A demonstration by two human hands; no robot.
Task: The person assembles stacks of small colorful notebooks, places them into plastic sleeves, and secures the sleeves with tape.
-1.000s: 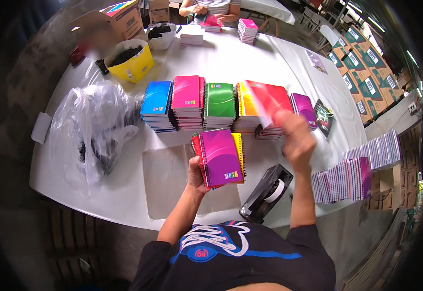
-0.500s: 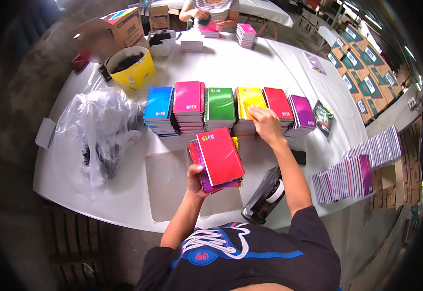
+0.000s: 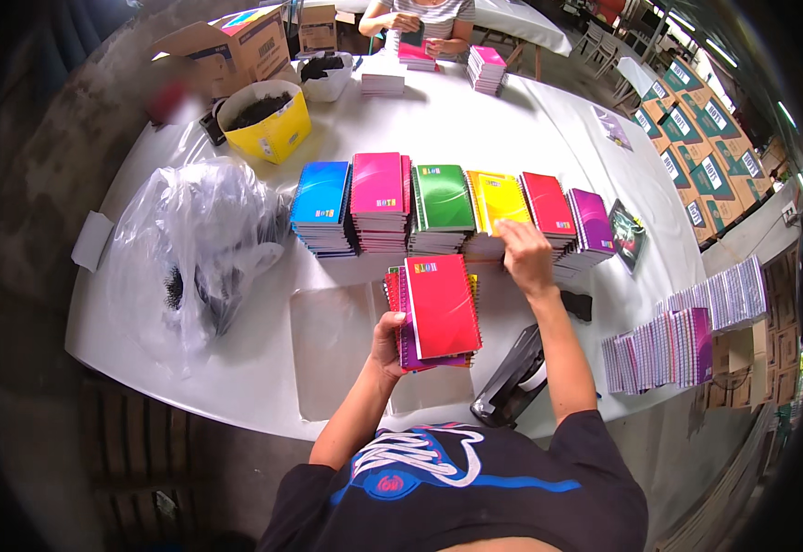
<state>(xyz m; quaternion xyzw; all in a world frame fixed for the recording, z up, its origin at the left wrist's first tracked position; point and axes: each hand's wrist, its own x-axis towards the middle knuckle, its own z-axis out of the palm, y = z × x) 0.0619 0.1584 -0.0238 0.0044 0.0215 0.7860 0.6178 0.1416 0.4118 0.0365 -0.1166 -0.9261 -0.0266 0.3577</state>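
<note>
Head view: looks part-done imo, left hand grips a mixed notebook bundle, right hand touches the yellow notebook, can't tell if gripped; six stacks left.

A clear, crumpled plastic bag lies on the left of the white-covered table. Beyond it stand a yellow container and a smaller whitish tub, both with dark contents, near an open cardboard box. A black tape dispenser sits at the near edge; brown-and-green cartons are stacked at far right.
</note>
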